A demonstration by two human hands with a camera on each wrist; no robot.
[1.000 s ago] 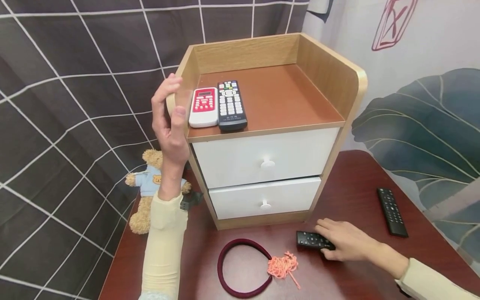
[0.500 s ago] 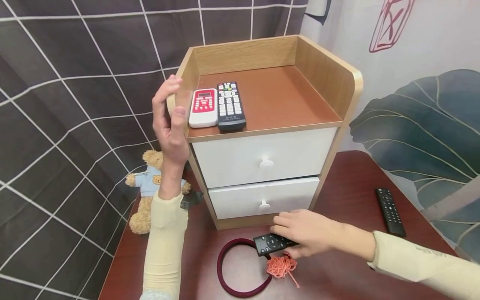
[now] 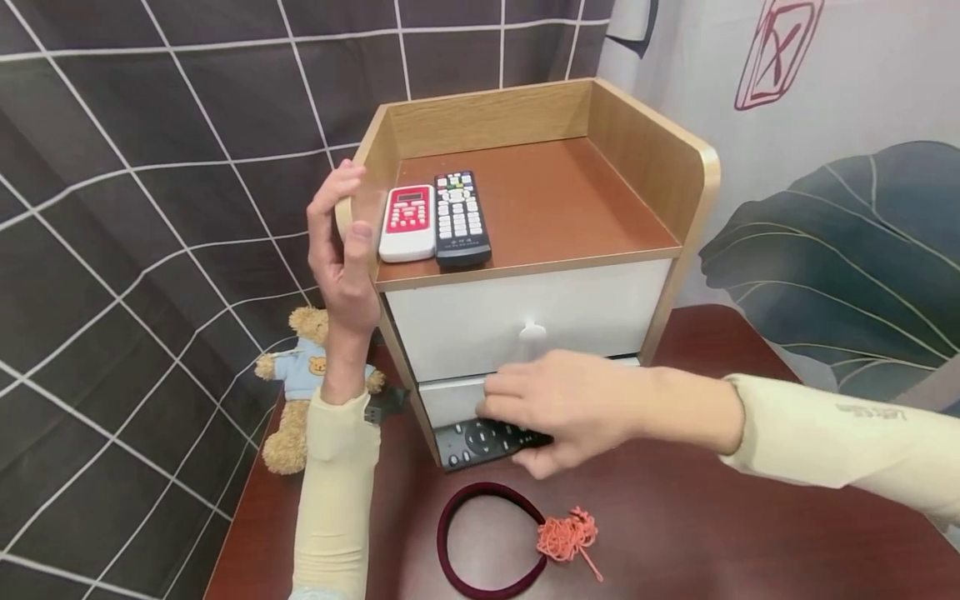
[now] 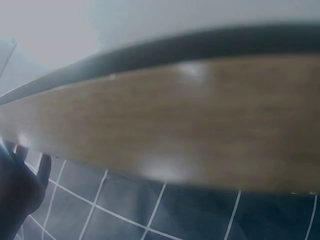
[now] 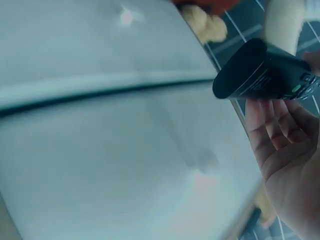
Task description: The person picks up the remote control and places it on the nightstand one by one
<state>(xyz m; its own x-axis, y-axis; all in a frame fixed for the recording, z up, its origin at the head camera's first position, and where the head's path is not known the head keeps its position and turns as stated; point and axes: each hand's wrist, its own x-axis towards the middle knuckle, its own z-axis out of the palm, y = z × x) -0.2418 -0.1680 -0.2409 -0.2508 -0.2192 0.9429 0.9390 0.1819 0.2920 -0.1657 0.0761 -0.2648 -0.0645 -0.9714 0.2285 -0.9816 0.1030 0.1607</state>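
My right hand [image 3: 570,404] holds a black remote control [image 3: 480,442] in the air before the lower white drawer [image 3: 450,400]. In the right wrist view the remote [image 5: 270,72] lies between the thumb and fingers of that hand [image 5: 290,150]. My left hand [image 3: 341,250] rests against the left side of a small wooden cabinet [image 3: 525,271], fingers extended. The left wrist view shows the hand [image 4: 20,190] beside the wooden side panel [image 4: 150,120]. On the cabinet top lie a white-and-red remote [image 3: 407,221] and a black remote with white buttons [image 3: 461,218], side by side.
A maroon headband [image 3: 444,542] and a tangle of orange string [image 3: 566,533] lie on the dark red table [image 3: 712,533]. A teddy bear in blue [image 3: 296,371] sits left of the cabinet, by a gridded dark curtain [image 3: 150,250]. The upper drawer has a white knob [image 3: 531,332].
My right hand has picked the black remote up from the table and carried it left and up to the lower drawer. The left hand stays in place. The far-right remote is now hidden by my sleeve.
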